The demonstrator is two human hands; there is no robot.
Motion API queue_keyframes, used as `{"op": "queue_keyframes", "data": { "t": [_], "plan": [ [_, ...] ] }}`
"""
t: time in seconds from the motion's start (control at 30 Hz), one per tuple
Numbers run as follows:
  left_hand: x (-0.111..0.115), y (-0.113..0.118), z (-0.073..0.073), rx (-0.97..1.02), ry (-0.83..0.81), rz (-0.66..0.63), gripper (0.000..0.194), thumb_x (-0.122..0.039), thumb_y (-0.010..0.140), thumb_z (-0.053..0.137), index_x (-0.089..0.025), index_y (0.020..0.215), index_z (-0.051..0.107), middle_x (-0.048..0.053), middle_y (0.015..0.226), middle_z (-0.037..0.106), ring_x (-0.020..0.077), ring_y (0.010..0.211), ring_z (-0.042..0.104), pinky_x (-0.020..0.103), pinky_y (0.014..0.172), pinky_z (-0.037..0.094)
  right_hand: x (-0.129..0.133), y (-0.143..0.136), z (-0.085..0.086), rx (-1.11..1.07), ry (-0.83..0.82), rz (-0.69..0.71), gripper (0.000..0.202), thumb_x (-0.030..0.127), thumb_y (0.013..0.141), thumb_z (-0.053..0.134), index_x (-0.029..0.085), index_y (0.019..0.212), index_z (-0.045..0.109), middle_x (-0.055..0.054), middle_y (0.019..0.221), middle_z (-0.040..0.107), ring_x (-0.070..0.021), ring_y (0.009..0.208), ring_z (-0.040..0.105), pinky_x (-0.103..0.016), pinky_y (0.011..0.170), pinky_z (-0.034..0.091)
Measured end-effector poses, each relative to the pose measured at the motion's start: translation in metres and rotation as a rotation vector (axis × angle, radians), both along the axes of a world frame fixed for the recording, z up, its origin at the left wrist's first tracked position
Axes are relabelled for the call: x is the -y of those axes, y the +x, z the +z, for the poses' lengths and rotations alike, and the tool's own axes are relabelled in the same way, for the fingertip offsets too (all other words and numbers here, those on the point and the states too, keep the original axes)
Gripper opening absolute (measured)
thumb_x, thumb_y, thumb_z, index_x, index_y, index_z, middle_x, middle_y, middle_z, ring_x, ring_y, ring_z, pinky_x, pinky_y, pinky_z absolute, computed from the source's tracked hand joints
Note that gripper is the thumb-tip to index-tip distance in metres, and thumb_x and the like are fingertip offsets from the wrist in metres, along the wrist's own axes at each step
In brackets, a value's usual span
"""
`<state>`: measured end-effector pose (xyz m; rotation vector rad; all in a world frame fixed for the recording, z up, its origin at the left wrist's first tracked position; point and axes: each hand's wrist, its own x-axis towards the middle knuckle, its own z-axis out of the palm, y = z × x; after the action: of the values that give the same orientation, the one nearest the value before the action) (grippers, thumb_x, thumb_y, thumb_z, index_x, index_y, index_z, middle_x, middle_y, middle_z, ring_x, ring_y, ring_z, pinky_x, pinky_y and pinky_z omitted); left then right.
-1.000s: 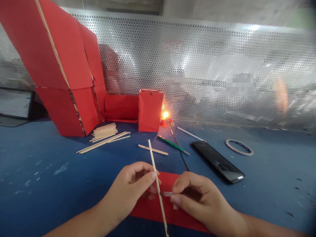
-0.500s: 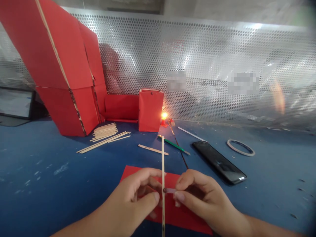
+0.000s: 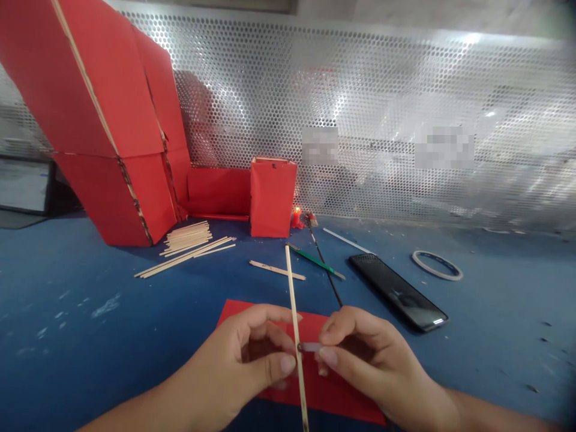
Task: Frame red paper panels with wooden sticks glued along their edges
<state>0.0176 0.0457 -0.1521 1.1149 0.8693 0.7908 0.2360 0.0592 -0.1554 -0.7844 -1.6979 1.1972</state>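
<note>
Slender pale wooden stick (image 3: 293, 300), likely light, stiff, snappable, best held mid-length by left hand (image 3: 234, 366), its grip unclear, with right hand (image 3: 382, 366) pinching short whitish strip (image 3: 312, 347)

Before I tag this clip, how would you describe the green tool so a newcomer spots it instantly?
On the blue table, look between the small upright red box and the black phone. The slim tool slants there across a dark stick. Unlike its neighbours, it has a green handle.

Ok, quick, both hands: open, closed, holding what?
Left hand: curled beside the long stick; grip unclear.
Right hand: closed, pinching a short pale piece.
</note>
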Motion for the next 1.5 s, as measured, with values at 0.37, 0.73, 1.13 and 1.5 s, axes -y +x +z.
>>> {"op": "queue_keyframes", "data": {
  "t": [0.37, 0.73, 1.13, 1.5],
  "plan": [
    [0.002, 0.001, -0.002, 0.036, 0.01, -0.035, 0.042, -0.031, 0.076, 0.079, -0.024, 0.113, 0.061, -0.001, 0.091, 0.067, 0.0183, 0.089, 0.064, 0.033, 0.082, 0.046, 0.001, -0.001, 0.002, 0.026, 0.05, -0.037, 0.011, 0.022, 0.082, 0.075, 0.02, 0.076, 0.066, 0.0, 0.067, 0.07, -0.0101, 0.059, 0.067, -0.018, 0.057, 0.056],
    [0.001, 0.001, -0.001, 0.003, 0.008, -0.013, 0.043, -0.029, 0.075, 0.079, -0.023, 0.111, 0.056, -0.005, 0.082, 0.064, 0.0127, 0.074, 0.061, 0.028, 0.072, 0.044, -0.002, 0.0, -0.001, 0.008, 0.188, -0.11, 0.012, 0.013, 0.078, 0.075, 0.024, 0.079, 0.069, 0.001, 0.071, 0.071, -0.0089, 0.063, 0.067, -0.015, 0.061, 0.056],
    [-0.001, 0.002, -0.007, 0.075, -0.007, -0.024, 0.037, -0.025, 0.073, 0.08, -0.022, 0.102, 0.056, -0.007, 0.079, 0.063, 0.0093, 0.069, 0.059, 0.025, 0.068, 0.046, -0.005, 0.0, 0.005, 0.011, 0.357, -0.146, 0.015, 0.007, 0.08, 0.07, 0.022, 0.08, 0.066, -0.002, 0.075, 0.071, -0.0132, 0.067, 0.07, -0.021, 0.062, 0.059],
    [-0.003, 0.003, -0.009, 0.109, -0.029, -0.074, 0.037, -0.03, 0.072, 0.083, -0.022, 0.095, 0.056, -0.006, 0.079, 0.06, 0.0083, 0.067, 0.059, 0.025, 0.065, 0.05, -0.021, 0.009, 0.02, 0.035, 0.43, -0.304, 0.017, 0.011, 0.08, 0.071, 0.026, 0.087, 0.07, 0.002, 0.078, 0.073, -0.0111, 0.07, 0.072, -0.017, 0.067, 0.06]
  ]
}}
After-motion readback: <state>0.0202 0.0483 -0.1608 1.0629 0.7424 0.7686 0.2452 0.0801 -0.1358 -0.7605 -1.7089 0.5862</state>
